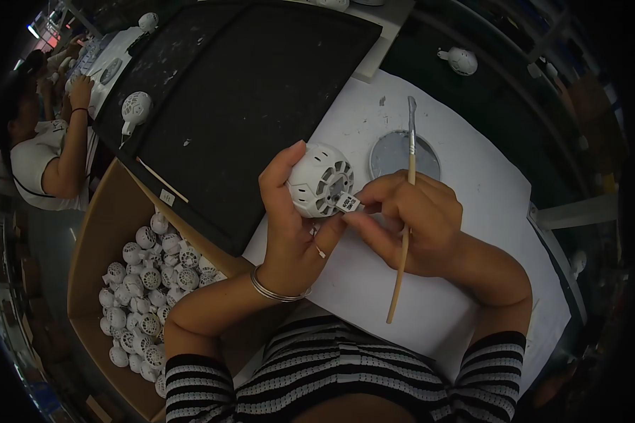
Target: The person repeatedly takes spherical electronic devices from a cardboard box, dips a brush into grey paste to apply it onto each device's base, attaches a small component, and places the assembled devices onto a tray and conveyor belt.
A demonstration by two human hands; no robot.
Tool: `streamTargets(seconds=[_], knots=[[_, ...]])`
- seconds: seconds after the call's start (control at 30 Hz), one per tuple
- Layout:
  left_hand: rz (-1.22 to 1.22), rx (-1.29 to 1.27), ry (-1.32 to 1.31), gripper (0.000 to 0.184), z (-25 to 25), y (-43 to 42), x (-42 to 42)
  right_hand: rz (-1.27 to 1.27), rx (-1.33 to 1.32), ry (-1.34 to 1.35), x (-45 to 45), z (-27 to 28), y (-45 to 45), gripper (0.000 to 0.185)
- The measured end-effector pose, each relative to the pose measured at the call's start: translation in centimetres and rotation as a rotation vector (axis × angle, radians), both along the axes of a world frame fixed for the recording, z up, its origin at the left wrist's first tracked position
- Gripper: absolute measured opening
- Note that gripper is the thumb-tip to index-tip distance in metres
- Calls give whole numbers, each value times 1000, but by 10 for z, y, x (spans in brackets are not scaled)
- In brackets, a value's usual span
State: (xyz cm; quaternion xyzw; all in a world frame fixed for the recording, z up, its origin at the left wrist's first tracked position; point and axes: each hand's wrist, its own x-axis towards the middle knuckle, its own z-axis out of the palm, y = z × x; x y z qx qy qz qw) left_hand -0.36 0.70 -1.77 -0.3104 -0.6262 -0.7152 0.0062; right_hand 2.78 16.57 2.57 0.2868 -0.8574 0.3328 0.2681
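Note:
A round white plastic housing (309, 178) with slotted vents is held in my left hand (289, 222), thumb and fingers wrapped round its side and underside. My right hand (416, 222) pinches a small white printed tag (348, 203) at the housing's vented face. A brush (412, 144) with a wooden handle and grey bristles also rests in my right hand, bristles pointing away from me. Beyond that hand, a round dish of grey material (395, 153) lies on the white sheet (466, 162).
On the left, a cardboard box (92, 268) holds several white housings (150, 278). The black mat (261, 77) bears another housing (136, 108) and a thin stick (161, 180). One more housing (462, 61) lies at the back right. A co-worker (56, 151) sits at far left.

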Motion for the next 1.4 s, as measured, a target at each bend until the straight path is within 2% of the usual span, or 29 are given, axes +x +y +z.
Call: streamTargets(seconds=[0.13, 0.2, 0.23, 0.3, 0.37, 0.4, 0.47, 0.5, 0.53, 0.57, 0.6, 0.67, 0.7, 0.77, 0.8, 0.9, 1.0, 1.13, 1.2, 1.3, 1.37, 1.4], knots=[[-141, 24, -240, 73, 6, -1, 0, 3, 120, 148, 3, 2, 3, 33], [-173, 37, -323, 73, 5, -1, 0, -38, 36, -138, 5, 8, 4, 32], [-53, -152, -148, 73, 5, -5, -1, -44, 33, -140, 6, 7, 4, 32], [67, -341, 31, 73, 5, -5, -1, -34, 50, -13, 6, 7, 3, 32], [-35, -138, -215, 72, 7, -3, -1, -39, 0, -110, 7, 6, 3, 33], [-31, -141, -215, 72, 5, -4, -2, -42, -48, -208, 7, 5, 3, 34], [127, -315, 210, 72, 0, -7, -6, -46, -114, -229, 8, 3, -1, 35], [132, -316, 207, 72, 2, -8, -6, -55, -175, -248, 7, 3, -2, 36], [198, -385, 337, 71, 5, -8, -8, -50, -175, -248, 7, 1, -2, 36], [264, -454, 468, 71, 8, -8, -9, -47, -137, -183, 6, -1, -1, 36], [267, -454, 469, 71, 8, -8, -11, -45, -99, -119, 5, -2, 0, 36], [-129, -162, -215, 70, 8, -4, -13, -18, -33, -97, 3, -1, 4, 34], [-131, -158, -218, 70, 10, -5, -14, 5, 34, -79, 1, 0, 6, 31], [-382, -120, -651, 69, 17, -6, -17, 90, 127, -19, -3, 5, 11, 28], [-386, -117, -658, 69, 18, -6, -17, 175, 215, 41, -4, 8, 13, 24], [-438, -126, -695, 69, 22, -7, -18, 239, 232, 38, -8, 12, 17, 21], [-540, -213, -710, 69, 23, -9, -17, 171, 245, -24, -9, 10, 22, 22], [-503, -217, -506, 68, 19, -7, -10, 112, 165, -189, -8, 15, 22, 26], [-481, -209, -443, 68, 14, -7, -10, 13, 39, -414, -6, 17, 19, 34], [-432, -339, -263, 64, 7, -9, -12, -20, 67, -448, -4, 20, 14, 35], [-409, -310, -498, 58, 11, -10, -10, -28, 64, -389, -2, 16, 12, 36], [-412, -305, -478, 58, 14, -10, -10, -36, 63, -339, -2, 16, 12, 36]])
